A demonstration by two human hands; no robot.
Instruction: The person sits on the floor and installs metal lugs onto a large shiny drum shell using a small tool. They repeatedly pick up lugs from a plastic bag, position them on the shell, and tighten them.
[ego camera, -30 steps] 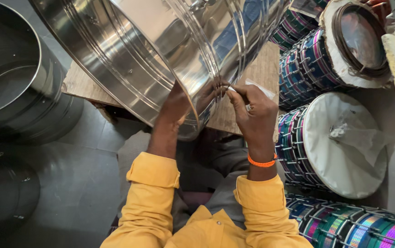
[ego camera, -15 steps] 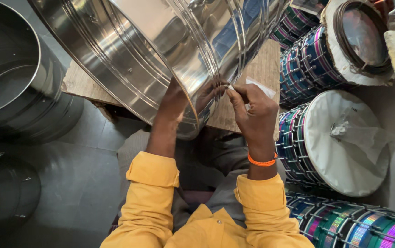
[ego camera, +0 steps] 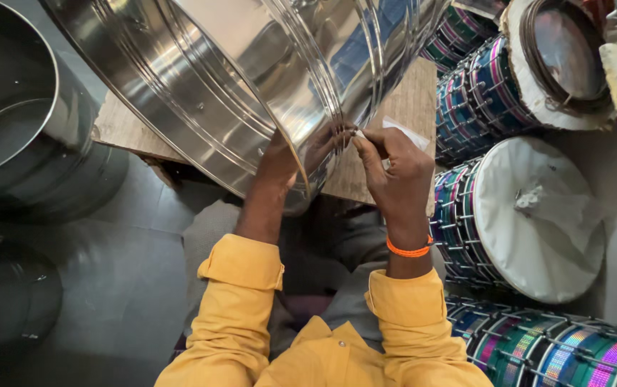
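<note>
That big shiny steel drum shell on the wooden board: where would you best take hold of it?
Best at the near open rim of the steel drum shell, from below on the person's side. It lies tilted with that thin edge hanging past the wooden board, and the curved polished wall offers no grip. The left hand reaches inside the rim; the right hand pinches outside.

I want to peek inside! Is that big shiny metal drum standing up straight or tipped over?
Tipped. The shiny metal drum leans on the wooden board, its open end facing down toward the person; the left hand reaches inside its rim.
</note>
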